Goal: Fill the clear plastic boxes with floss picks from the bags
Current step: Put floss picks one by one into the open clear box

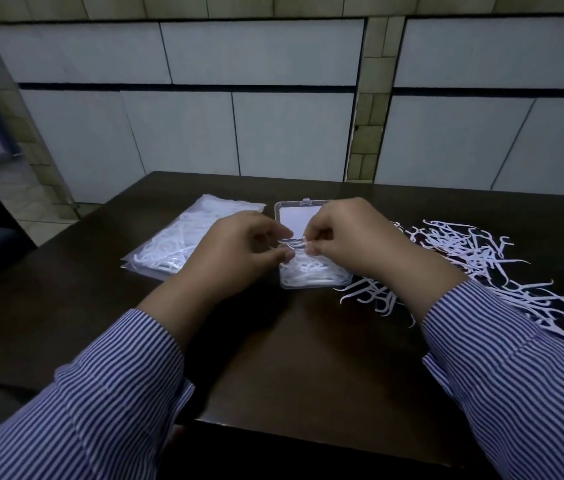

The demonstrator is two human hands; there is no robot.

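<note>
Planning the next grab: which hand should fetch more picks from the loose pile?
Right hand, probably: the loose pile lies on its side of the clear box; the left hand would cross over it.

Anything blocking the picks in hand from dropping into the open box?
Nothing visible. Both hands, left and right, pinch floss picks directly above the clear box, whose lid is swung back away from the person.
</note>
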